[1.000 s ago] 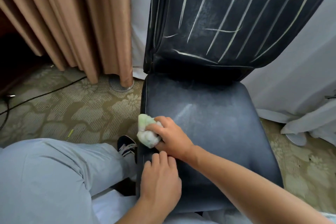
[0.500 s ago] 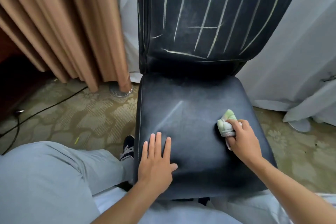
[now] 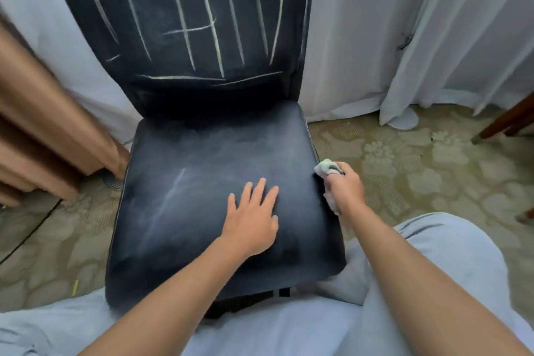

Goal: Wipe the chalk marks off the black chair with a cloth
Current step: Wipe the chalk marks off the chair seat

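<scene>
1. Our right hand has its fingers curled tight round the bunched cloth, at the right edge of the black chair seat, probably to wipe that rim.
2. Our left hand lies flat, fingers spread, mid-seat, seemingly steadying the chair.
3. Chalk marks cover the backrest; a faint streak remains left of centre on the seat.

One black chair, one cloth, two hands, left and right, roughly a dozen chalk marks
</scene>
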The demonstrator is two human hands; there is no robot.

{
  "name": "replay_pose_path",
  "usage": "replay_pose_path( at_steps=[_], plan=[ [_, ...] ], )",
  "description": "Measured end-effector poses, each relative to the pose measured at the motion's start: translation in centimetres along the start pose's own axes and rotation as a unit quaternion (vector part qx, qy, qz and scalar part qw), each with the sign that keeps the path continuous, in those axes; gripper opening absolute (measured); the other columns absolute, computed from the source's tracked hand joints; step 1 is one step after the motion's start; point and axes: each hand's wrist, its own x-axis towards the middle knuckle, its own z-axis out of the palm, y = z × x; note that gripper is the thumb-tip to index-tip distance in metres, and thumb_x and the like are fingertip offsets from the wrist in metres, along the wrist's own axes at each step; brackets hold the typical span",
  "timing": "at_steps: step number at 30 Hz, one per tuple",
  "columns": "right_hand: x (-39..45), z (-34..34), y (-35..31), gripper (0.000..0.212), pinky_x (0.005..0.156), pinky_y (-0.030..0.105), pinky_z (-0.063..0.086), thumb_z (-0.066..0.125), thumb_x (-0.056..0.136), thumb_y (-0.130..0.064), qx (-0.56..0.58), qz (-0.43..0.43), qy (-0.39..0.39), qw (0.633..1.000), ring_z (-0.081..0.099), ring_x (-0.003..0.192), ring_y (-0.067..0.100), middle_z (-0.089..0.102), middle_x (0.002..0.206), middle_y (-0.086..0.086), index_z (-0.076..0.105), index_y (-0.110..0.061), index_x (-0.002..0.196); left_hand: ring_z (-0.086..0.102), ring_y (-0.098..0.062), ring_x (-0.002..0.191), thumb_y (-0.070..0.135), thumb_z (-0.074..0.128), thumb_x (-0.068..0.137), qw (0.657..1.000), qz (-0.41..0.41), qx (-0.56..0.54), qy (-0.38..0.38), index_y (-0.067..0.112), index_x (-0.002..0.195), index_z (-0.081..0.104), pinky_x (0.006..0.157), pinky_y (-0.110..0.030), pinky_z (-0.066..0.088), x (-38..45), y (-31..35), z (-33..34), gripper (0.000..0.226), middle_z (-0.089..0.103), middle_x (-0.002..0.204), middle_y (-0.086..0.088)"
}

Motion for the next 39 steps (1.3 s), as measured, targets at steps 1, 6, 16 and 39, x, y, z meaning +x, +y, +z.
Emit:
replay_pose_path(
  at_steps=[1, 6, 16, 39],
  plan=[
    [-0.2, -0.1, -0.2, 0.024, 0.05, 0.025, 0.039, 0.067, 0.07, -0.022, 0.029, 0.016, -0.02, 0.999, 0.05, 0.06, 0.021, 0.059, 0.073, 0.002, 0.07, -0.02, 0.094, -0.01, -0.029, 0.159, 0.043, 0.031, 0.109, 1.0, 0.002, 0.0, -0.004, 0.028, 0.166, 0.001, 0.126, -0.061, 0.005, 1.4, 1.5, 0.3, 0.066, -0.012, 0.174, 0.0],
    [0.9, -0.1, 1.2, 0.039, 0.075, 0.039, 0.049, 0.07, 0.062, -0.054, 0.041, 0.026, -0.079, 0.996, 0.066, 0.081, 0.021, 0.072, 0.088, -0.004, 0.066, -0.026, 0.089, -0.014, -0.034, 0.159, 0.046, 0.022, 0.108, 0.999, -0.026, 0.024, 0.02, 0.026, 0.166, 0.0, 0.123, -0.067, 0.0, 7.3, 5.4, 1.0, 0.065, -0.013, 0.174, -0.002],
    [5.9, 0.6, 1.6, 0.03, 0.078, 0.027, 0.051, 0.077, 0.08, -0.035, 0.06, -0.03, -0.011, 0.998, 0.065, 0.09, 0.006, 0.068, 0.094, -0.02, 0.063, -0.036, 0.107, -0.016, -0.028, 0.159, 0.044, 0.02, 0.097, 0.996, -0.033, 0.033, 0.069, 0.041, 0.164, 0.001, 0.122, -0.07, -0.006, 16.8, 4.3, -1.2, 0.07, -0.009, 0.174, 0.008],
    [22.3, 6.4, -5.0, 0.017, 0.077, 0.041, 0.054, 0.068, 0.089, -0.035, -0.022, -0.135, -0.083, 0.987, 0.064, 0.081, 0.026, 0.065, 0.072, -0.005, 0.065, -0.022, 0.077, -0.014, -0.025, 0.16, 0.053, 0.022, 0.09, 0.99, -0.016, 0.075, 0.122, 0.043, 0.165, 0.004, 0.124, -0.066, -0.004, 18.0, 1.9, 0.3, 0.078, -0.008, 0.174, 0.01]
  ],
)
